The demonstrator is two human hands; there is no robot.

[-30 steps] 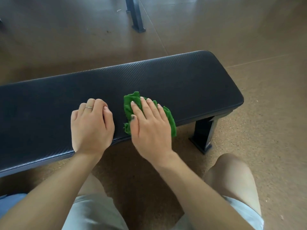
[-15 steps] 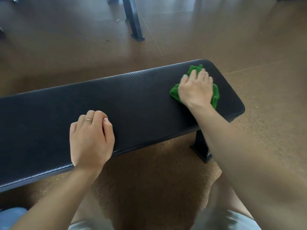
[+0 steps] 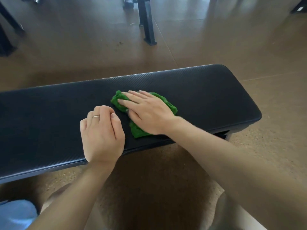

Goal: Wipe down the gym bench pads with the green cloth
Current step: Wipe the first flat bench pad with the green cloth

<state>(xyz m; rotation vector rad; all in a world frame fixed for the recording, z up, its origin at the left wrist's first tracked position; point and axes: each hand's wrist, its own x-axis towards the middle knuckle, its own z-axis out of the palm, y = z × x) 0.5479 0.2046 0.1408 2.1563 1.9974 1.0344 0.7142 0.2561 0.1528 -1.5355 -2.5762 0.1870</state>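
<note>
Running left-right, bench pad [image 3: 199, 90]

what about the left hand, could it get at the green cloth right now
Probably yes: the left hand rests on the bench pad just beside the cloth, nothing between them, though the right hand lies flat over most of it.

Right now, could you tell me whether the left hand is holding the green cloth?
No, the right hand presses the green cloth flat on the bench pad, while the left hand rests beside it holding nothing.
</note>
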